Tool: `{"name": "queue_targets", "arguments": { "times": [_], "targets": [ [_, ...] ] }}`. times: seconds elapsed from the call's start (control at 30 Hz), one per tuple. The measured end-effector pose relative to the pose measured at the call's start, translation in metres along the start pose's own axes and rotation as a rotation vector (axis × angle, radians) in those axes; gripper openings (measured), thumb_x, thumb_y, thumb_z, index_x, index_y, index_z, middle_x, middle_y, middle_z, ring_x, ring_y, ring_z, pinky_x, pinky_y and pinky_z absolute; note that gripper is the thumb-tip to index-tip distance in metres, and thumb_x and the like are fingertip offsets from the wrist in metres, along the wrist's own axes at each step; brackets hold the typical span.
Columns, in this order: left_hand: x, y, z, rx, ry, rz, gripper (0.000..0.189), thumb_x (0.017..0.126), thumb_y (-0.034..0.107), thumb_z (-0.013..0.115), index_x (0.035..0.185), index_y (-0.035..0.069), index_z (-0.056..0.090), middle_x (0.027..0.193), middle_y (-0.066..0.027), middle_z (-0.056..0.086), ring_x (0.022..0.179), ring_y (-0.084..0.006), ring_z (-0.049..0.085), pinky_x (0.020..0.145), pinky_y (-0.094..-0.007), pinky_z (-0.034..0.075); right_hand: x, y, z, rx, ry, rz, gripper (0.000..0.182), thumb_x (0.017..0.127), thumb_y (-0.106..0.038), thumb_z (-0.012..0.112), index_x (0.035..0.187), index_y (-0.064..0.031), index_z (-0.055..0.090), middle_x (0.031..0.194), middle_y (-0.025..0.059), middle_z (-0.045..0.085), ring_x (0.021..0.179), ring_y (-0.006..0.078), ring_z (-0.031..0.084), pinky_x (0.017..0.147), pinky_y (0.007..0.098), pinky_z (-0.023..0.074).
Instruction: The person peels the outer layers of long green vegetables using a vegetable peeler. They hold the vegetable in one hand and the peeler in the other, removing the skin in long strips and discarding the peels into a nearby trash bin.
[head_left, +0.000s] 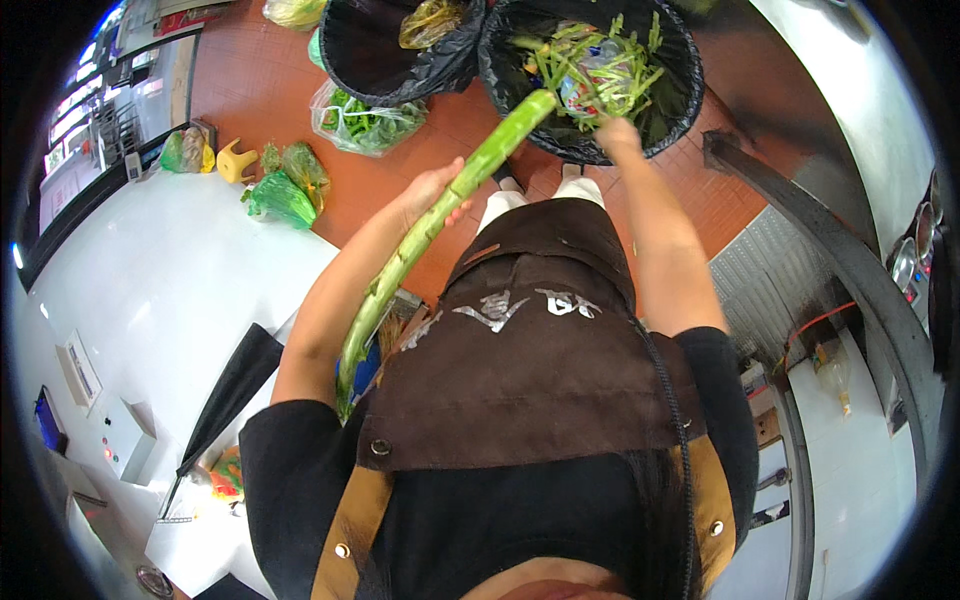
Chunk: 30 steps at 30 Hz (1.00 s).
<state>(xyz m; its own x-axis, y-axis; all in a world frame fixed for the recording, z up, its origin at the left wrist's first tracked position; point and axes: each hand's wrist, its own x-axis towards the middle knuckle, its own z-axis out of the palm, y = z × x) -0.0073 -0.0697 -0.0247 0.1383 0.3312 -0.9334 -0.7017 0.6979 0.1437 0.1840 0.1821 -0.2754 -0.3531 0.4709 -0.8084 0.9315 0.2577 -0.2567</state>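
Note:
A long, thick green vegetable stalk (420, 236) slants across the view, its upper end peeled and brighter green, its lower end beside my left upper arm. My left hand (442, 191) is closed around its upper half. My right hand (620, 140) is at the near rim of a bin lined with a black bag (682, 112), curled and slightly blurred; whether it holds a tool cannot be told. Green peelings (615, 79) lie heaped in that bin over some plastic packaging. The stalk's upper tip reaches over the bin's left edge.
Another black-lined bin (360, 67) stands to the left. Near it on the red tiled floor (367, 187) is a clear bag of green vegetables (367, 120). Further left are bagged leafy greens (281, 199) and a yellow stool (235, 161). A dark curved metal edge (810, 202) is at right.

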Motion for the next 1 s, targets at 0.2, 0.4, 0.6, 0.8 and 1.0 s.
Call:
{"name": "queue_targets", "arguments": {
  "times": [0.2,0.4,0.6,0.8,1.0],
  "targets": [
    [0.022,-0.007,-0.019,-0.163,0.03,0.029,0.05,0.096,0.053,0.04,0.107,0.007,0.054,0.074,-0.0067,0.054,0.052,-0.0111,0.051,0.037,-0.0212,0.042,-0.039,-0.003,-0.044,0.02,0.106,-0.044,0.037,0.087,-0.032,0.053,0.111,-0.0056,0.062,0.111,0.0236,0.063,0.106,0.0386,0.06,0.091,0.0439,0.0477],
    [0.036,-0.009,-0.014,-0.161,-0.053,0.151,0.047,0.098,0.048,0.04,0.105,0.004,0.053,0.079,-0.0069,0.054,0.056,-0.0115,0.05,0.04,-0.0218,0.042,-0.142,-0.053,-0.008,0.068,0.187,-0.341,0.028,0.079,-0.019,0.059,0.097,-0.0008,0.047,0.082,0.0264,0.065,0.078,0.0405,0.066,0.073,0.0513,0.0522],
    [0.015,-0.003,0.004,-0.082,-0.135,0.11,0.046,0.099,0.047,0.038,0.104,0.003,0.052,0.078,-0.0062,0.053,0.054,-0.0108,0.048,0.037,-0.0211,0.039,-0.126,-0.056,0.002,0.025,0.309,-0.313,0.023,0.081,-0.018,0.058,0.094,-0.0019,0.049,0.072,0.0212,0.065,0.074,0.0387,0.066,0.072,0.0497,0.0526],
    [-0.006,-0.015,0.003,0.144,0.005,0.236,0.047,0.097,0.046,0.045,0.131,0.014,0.046,0.08,-0.004,0.052,0.056,-0.011,0.052,0.039,-0.022,0.043,-0.066,-0.007,-0.044,0.039,0.26,-0.148,0.028,0.084,-0.023,0.057,0.103,-0.003,0.059,0.098,0.0243,0.066,0.096,0.0389,0.063,0.084,0.0472,0.0499],
    [-0.002,0.001,0.007,0.274,0.057,0.243,0.045,0.098,0.045,0.043,0.13,0.013,0.046,0.076,-0.002,0.05,0.056,-0.0095,0.05,0.042,-0.02,0.044,-0.13,-0.056,-0.026,-0.007,0.278,-0.393,0.034,0.079,-0.019,0.061,0.106,-0.0043,0.046,0.083,0.0246,0.066,0.081,0.0417,0.065,0.075,0.0503,0.0518]
  ]
}}
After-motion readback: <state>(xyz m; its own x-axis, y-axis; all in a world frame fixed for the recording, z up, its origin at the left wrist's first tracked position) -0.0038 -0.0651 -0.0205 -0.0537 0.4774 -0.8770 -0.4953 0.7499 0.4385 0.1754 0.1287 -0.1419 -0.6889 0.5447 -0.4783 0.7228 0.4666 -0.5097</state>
